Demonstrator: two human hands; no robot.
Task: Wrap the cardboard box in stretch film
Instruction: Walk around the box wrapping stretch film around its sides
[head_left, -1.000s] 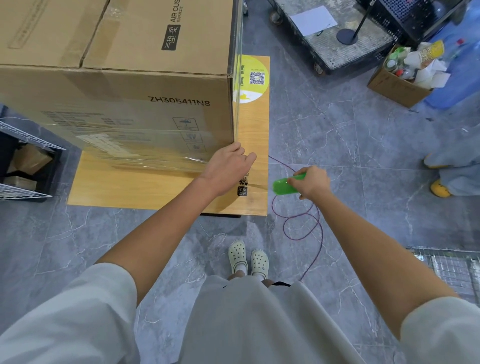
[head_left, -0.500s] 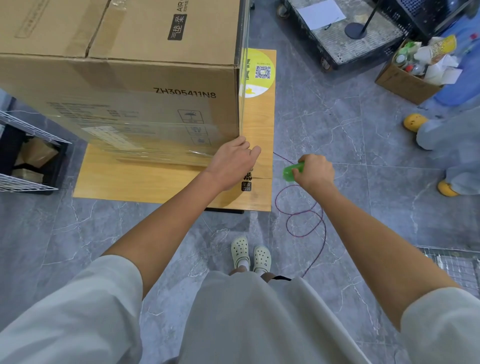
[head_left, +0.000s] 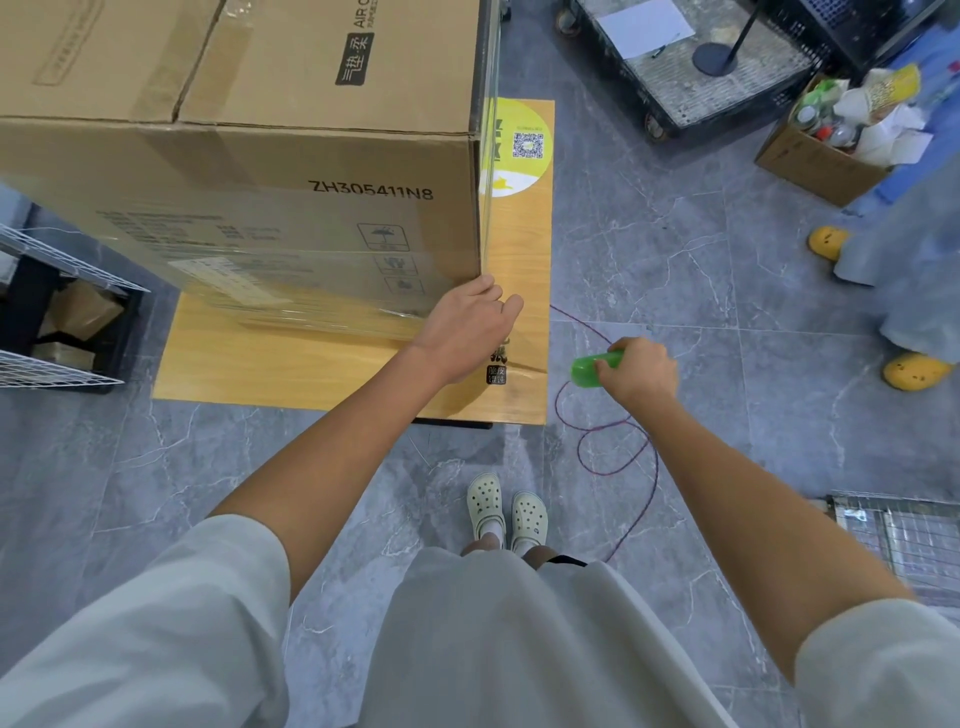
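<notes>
Directly below, the wearer's pale clogs (head_left: 501, 512) stand on grey floor tiles, with a thin purple cord (head_left: 618, 452) looped just to their right. At the lower right is a wire crate (head_left: 898, 530); what it holds is too blurred to tell.

The right hand (head_left: 641, 371) is closed round a green handle (head_left: 589, 370), held low and apart from the box. The left hand (head_left: 467, 322) lies with its fingers nearly straight against the lower right corner of the big cardboard box (head_left: 249, 171), on the clear stretch film (head_left: 291, 280) that bands the lower part of the box's front face. The box sits on a wooden board (head_left: 322, 374) on the floor.

To the left, a black bin (head_left: 117, 332) under white wire racks holds brown parcels (head_left: 85, 312). Farther off on the right, a small open carton (head_left: 815, 166) is full of bottles and crumpled paper, and beside it are another person's yellow shoes (head_left: 914, 371). At the top, a wheeled cart (head_left: 675, 88) carries a sheet of paper.
</notes>
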